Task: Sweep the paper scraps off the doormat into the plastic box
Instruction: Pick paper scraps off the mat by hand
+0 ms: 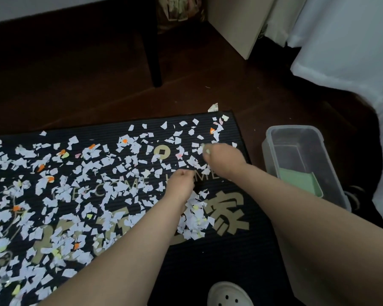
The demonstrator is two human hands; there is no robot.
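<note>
The black doormat (230, 257) with gold lettering lies on a dark wood floor, and white and coloured paper scraps (60, 195) cover most of it. A denser heap of scraps (195, 219) sits beside my left wrist. My left hand (181, 183) is down on the mat near its middle with the fingers curled under, hiding what they hold. My right hand (222, 161), blurred, is further right near the mat's edge and grips a small pale object (206, 149). The clear plastic box (269, 138) stands on the floor just right of the mat.
A pale green dustpan-like piece (301, 180) lies inside the box. A black chair leg (155, 62) and a beige cabinet (237, 25) stand behind the mat. White cloth (352, 51) hangs at the right. A white shoe (229, 294) shows at the bottom.
</note>
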